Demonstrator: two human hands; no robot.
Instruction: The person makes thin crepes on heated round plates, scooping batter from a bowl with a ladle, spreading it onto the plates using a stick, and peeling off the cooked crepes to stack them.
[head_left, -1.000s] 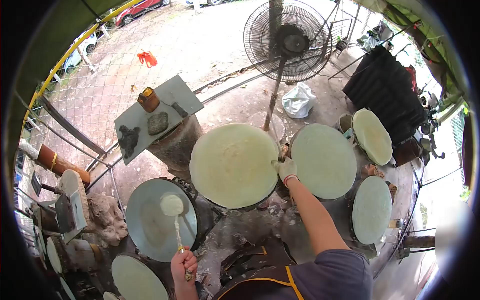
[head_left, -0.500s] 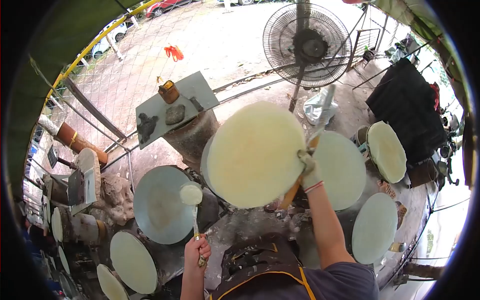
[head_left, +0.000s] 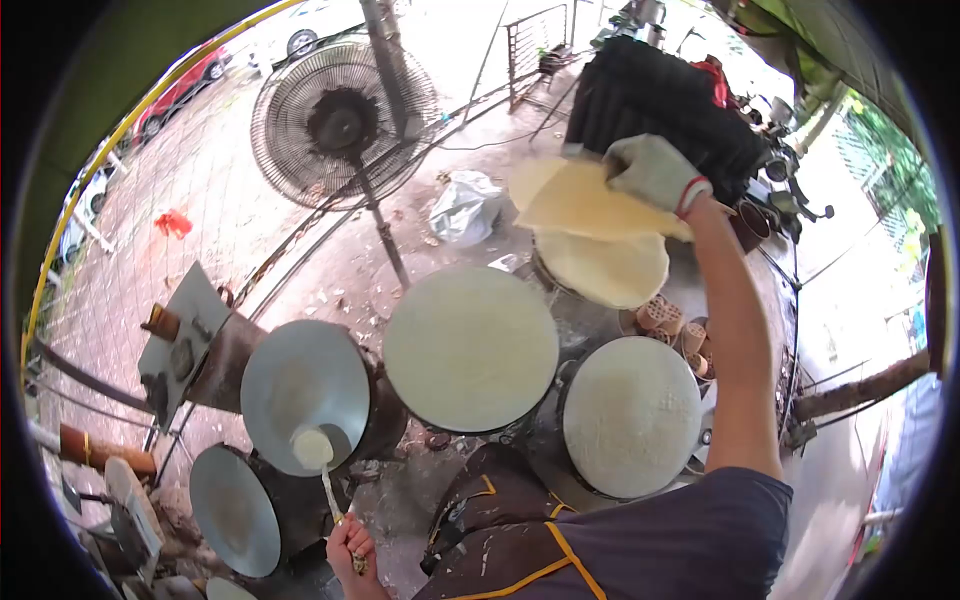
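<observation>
Item one, pale sheet (head_left: 575, 213): thin, broad, blurred at the edges, held between one and two o'clock on my head view, over the cream round (head_left: 612, 272); whether the two touch I cannot tell. I judge it light, limp and easily torn, perhaps slightly tacky; hold best taken broadly along the rim, several fingers flat rather than a pinch, the loose end given support. Item two, right hand (head_left: 655, 175), gloved, at two o'clock: grasping the sheet by its upper edge, fingertips unclear to me. Item three, ladle (head_left: 313, 450), between seven and eight o'clock, bowl loaded with something pale and set over the grey pan (head_left: 290, 375) at eight: stiff, I judge, bowl-heavy and liable to spill if tipped; hold best kept on the handle, bowl level. Item four, left hand (head_left: 352, 547), ungloved, at seven o'clock: clenched round that handle. Item five, central pan (head_left: 470, 350), pale layer across its face. Item six, second coated pan (head_left: 632, 415), four o'clock. Item seven, perforated blocks (head_left: 660, 316), three o'clock. Item eight, fan (head_left: 345, 125), eleven o'clock. Item nine, white bag (head_left: 468, 208), twelve o'clock.
</observation>
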